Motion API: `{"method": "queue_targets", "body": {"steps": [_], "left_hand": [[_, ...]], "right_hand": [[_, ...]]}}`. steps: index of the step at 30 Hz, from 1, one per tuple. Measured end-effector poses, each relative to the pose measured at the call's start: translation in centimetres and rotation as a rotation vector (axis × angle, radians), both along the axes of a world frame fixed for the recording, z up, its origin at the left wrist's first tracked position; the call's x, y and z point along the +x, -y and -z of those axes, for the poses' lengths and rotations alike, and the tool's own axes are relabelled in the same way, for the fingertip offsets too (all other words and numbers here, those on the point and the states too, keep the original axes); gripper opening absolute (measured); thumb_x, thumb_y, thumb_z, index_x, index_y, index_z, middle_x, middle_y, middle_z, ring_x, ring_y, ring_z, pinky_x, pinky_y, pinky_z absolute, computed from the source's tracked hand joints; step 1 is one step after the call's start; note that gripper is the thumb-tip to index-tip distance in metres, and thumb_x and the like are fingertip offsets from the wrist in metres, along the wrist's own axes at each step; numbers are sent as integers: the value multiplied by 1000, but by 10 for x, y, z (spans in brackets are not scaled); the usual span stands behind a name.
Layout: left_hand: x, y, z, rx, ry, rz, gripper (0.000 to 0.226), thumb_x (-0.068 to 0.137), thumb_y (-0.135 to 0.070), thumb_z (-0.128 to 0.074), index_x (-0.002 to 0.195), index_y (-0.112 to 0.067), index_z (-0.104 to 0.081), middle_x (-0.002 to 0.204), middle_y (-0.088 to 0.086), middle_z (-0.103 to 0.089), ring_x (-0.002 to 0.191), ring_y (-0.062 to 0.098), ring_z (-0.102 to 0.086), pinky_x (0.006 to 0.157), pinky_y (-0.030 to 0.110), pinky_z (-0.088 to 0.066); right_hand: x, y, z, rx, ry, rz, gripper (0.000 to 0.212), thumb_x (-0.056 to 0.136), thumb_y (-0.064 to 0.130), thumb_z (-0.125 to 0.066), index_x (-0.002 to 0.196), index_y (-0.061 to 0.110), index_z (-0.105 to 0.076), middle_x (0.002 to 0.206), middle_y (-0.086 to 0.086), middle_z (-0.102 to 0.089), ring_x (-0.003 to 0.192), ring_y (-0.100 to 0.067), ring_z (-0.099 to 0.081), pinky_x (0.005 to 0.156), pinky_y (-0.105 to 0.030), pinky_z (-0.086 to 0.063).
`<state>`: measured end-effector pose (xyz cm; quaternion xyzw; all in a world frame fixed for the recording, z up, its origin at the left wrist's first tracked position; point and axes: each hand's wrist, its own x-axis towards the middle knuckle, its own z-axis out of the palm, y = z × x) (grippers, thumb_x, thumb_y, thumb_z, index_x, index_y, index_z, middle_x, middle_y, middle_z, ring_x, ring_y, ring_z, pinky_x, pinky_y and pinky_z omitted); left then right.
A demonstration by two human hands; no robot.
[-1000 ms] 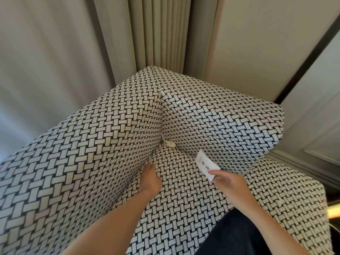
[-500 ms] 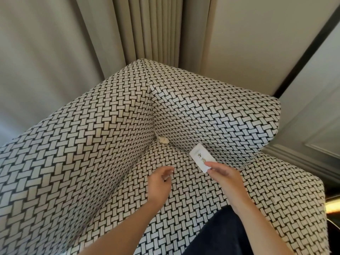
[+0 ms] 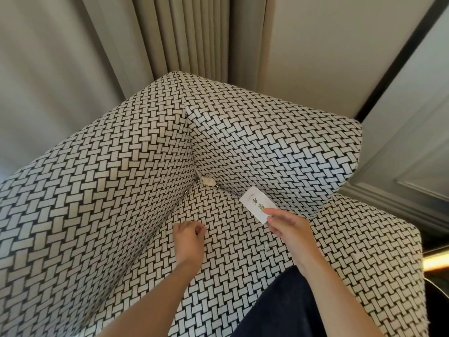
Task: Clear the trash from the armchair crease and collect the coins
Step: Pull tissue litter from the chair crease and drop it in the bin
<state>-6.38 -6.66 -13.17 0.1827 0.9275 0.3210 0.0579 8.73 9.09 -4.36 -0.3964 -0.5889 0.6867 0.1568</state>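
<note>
The armchair (image 3: 126, 190) is covered in a black-and-white woven pattern. A small crumpled scrap of pale paper (image 3: 209, 181) sits in the back corner where the creases meet. A tiny metallic glint (image 3: 185, 192), possibly a coin's edge, shows in the left crease just below it. My right hand (image 3: 289, 227) pinches a white paper packet with gold print (image 3: 256, 205) above the seat, right of the corner. My left hand (image 3: 188, 235) hovers over the seat near the left crease with its fingers curled in. Nothing shows in that hand.
Beige curtains (image 3: 194, 37) hang behind the chair, with panelled wall (image 3: 413, 142) to the right. My dark-trousered leg (image 3: 286, 307) rests at the seat's front edge. The right armrest cushion (image 3: 279, 152) overhangs the seat.
My left hand has pulled out of the left crease and back over the seat, its fingers curling shut. My right hand still holds the packet in about the same place.
</note>
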Motion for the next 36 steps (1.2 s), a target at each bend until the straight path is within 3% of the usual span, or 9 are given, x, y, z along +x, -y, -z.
{"method": "queue_targets", "body": {"steps": [3,6,10,15,21,27,30,33,36], "left_hand": [[-8,-2,-1,-33,-28,60,6,87,-17,-62,84,-18,-67,81,-6,-61,89,13,-43,81,24,-38],[-22,-11,-5,-18,-23,63,7,89,-17,-60,84,-20,-63,93,-5,-58,101,19,-47,88,27,-41],[-50,-43,-22,73,115,86,7,87,-15,-62,80,-17,-64,143,3,-40,135,28,-28,111,39,-22],[-80,-88,-38,63,263,209,8,86,-10,-64,79,-13,-67,153,9,-24,141,25,-20,115,28,-13],[-81,-105,-22,-127,251,267,15,90,-4,-53,88,-1,-67,136,14,-39,124,28,-41,100,18,-27],[-90,-100,-20,-147,62,270,14,89,2,-44,86,0,-58,111,12,-50,91,24,-49,78,25,-37],[-89,-92,-21,-130,23,220,17,90,2,-44,81,-6,-55,96,7,-53,79,17,-49,70,24,-41],[-90,-82,-21,-81,57,130,15,94,-5,-44,82,-9,-53,67,3,-53,58,14,-46,50,25,-38],[-90,-80,-23,-83,84,134,12,93,-7,-46,83,-11,-51,68,5,-55,55,15,-47,47,23,-38]], "right_hand": [[1,-1,2,-22,-3,16,24,87,8,-63,89,28,-76,106,4,-70,102,-18,-64,94,-34,-52],[1,-2,3,-30,-2,25,25,87,9,-62,90,29,-76,101,6,-71,104,-24,-63,95,-37,-51],[-1,-3,5,-47,-2,28,24,86,10,-63,90,30,-76,96,8,-73,104,-25,-63,97,-40,-49],[-1,-3,8,-92,-19,51,23,85,10,-64,88,29,-77,97,7,-73,104,-24,-63,97,-42,-49],[-4,-2,12,-100,-31,22,25,85,11,-63,86,32,-76,97,8,-73,97,-17,-66,97,-40,-49],[-7,-5,15,-93,-14,5,23,86,12,-62,88,30,-76,100,4,-73,96,-15,-67,95,-36,-50],[-10,-5,16,-96,-1,5,20,87,12,-62,91,27,-76,102,-9,-71,101,-29,-62,98,-42,-48],[-11,-4,17,-82,9,-7,19,88,13,-62,94,25,-75,96,-6,-72,105,-38,-57,99,-49,-45],[-10,-3,15,-81,12,-6,19,88,13,-61,93,24,-75,97,-9,-71,102,-36,-60,98,-51,-45]]}}
